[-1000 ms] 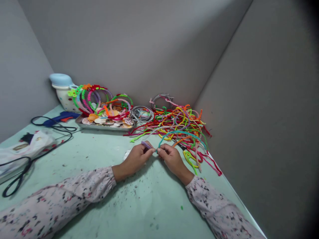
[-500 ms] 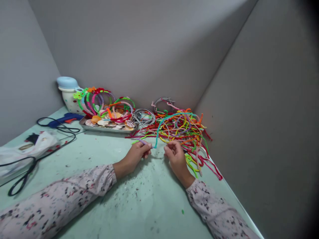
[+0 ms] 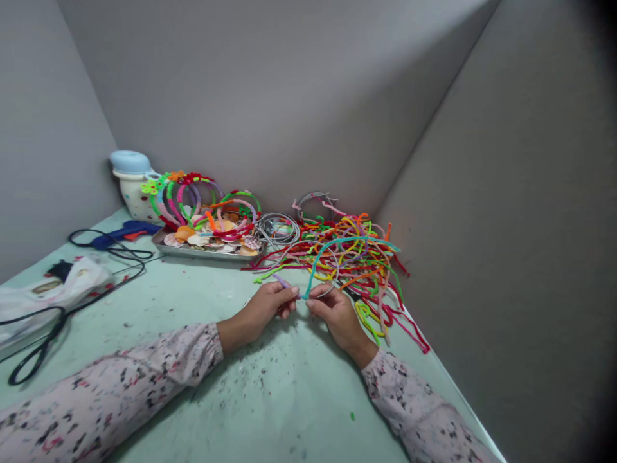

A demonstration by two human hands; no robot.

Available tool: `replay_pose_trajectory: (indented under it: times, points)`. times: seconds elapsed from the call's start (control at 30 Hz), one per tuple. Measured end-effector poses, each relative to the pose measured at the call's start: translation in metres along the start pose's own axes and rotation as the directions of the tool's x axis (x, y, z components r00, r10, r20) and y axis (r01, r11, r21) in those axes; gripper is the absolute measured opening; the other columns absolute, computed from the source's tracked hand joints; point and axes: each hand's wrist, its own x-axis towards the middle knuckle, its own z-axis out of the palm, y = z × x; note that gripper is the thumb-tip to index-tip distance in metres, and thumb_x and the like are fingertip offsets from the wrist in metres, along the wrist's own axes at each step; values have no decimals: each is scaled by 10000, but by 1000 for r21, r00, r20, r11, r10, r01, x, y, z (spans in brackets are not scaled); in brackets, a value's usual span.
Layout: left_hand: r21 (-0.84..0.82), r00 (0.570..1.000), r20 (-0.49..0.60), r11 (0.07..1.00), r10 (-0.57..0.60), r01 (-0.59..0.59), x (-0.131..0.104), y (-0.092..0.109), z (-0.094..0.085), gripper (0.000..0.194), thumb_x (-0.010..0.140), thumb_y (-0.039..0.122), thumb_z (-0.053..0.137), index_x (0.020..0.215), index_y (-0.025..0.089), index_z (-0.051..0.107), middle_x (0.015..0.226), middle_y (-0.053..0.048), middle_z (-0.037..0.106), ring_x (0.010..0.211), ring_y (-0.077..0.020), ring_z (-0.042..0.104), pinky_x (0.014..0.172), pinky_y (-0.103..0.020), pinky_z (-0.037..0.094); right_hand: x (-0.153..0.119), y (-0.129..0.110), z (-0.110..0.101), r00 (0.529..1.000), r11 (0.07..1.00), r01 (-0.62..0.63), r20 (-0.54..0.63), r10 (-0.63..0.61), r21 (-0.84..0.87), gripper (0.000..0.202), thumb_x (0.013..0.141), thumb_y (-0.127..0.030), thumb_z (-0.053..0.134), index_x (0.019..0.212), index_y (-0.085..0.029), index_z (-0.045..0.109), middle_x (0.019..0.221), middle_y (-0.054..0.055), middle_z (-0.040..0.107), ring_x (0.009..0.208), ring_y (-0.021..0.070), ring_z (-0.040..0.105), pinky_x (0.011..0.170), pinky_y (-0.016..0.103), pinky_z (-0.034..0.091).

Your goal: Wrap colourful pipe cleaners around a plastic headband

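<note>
My left hand (image 3: 279, 300) pinches a thin wire hoop (image 3: 337, 257) where its lilac fuzzy wrapping (image 3: 281, 281) ends. A long turquoise pipe cleaner (image 3: 332, 242) rises from between the fingertips of both hands and arcs over to the right, above the pile. My right hand (image 3: 325, 302) is closed at the right of the joint, its thumb and fingers around the base of the turquoise pipe cleaner and the wire. The two hands nearly touch. What lies inside the fingers is hidden.
Behind the hands lie a pile of coloured pipe cleaners (image 3: 357, 276), coiled grey wire (image 3: 278, 228) and a metal tray (image 3: 207, 255) with shells and wrapped hoops. Leftward are a blue glue gun (image 3: 126, 234), black cable (image 3: 89, 297), plastic bag (image 3: 89, 278) and lidded cup (image 3: 135, 186).
My right hand has moved left to the joint beside my left hand. The turquoise pipe cleaner's free end has swung lower and farther right. The hoop has tipped up into clearer view.
</note>
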Motion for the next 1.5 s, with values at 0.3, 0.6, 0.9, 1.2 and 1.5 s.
replay_pose_trajectory:
  times: [0.3, 0.6, 0.9, 1.2, 1.5]
  points:
    - [-15, 1000, 7, 1000, -19, 19, 0, 0, 0, 325, 795, 420, 629, 668, 126, 576, 602, 16, 565, 478, -55, 468, 487, -190, 349, 0, 1, 0, 999, 998, 16, 29, -14, -55, 179, 706, -313, 720, 837, -200, 677, 691, -20, 604, 568, 103, 519, 547, 234, 433]
    - [-29, 1000, 1, 1000, -1, 1, 0, -1, 0, 305, 789, 408, 636, 681, 129, 576, 610, 14, 566, 483, -56, 465, 485, -189, 348, -2, 4, 1, 999, 993, 37, 11, -36, -113, 183, 729, -321, 692, 864, -199, 678, 673, -17, 618, 554, 108, 539, 537, 236, 463]
    - [-22, 1000, -10, 1000, 4, -4, -1, 0, 1, 307, 774, 416, 634, 667, 134, 582, 607, 10, 571, 477, -65, 461, 484, -204, 343, -4, 0, 5, 999, 988, 33, -17, -36, -149, 174, 734, -328, 680, 851, -200, 675, 647, -18, 609, 542, 111, 531, 520, 237, 465]
    - [-28, 1000, 2, 1000, 6, -6, 0, 0, 0, 297, 777, 411, 637, 696, 131, 578, 607, 15, 565, 481, -63, 460, 479, -197, 341, -3, 6, 2, 998, 980, 59, -4, -61, -189, 192, 768, -353, 664, 887, -202, 670, 681, -11, 610, 556, 112, 537, 529, 234, 456]
    - [-30, 1000, -20, 999, 23, -23, 0, -1, 0, 295, 767, 411, 652, 732, 130, 570, 619, 11, 571, 487, -68, 470, 480, -200, 348, -2, 6, 2, 999, 981, 43, -18, -48, -190, 196, 768, -357, 660, 880, -196, 668, 645, -19, 602, 542, 115, 546, 526, 236, 465]
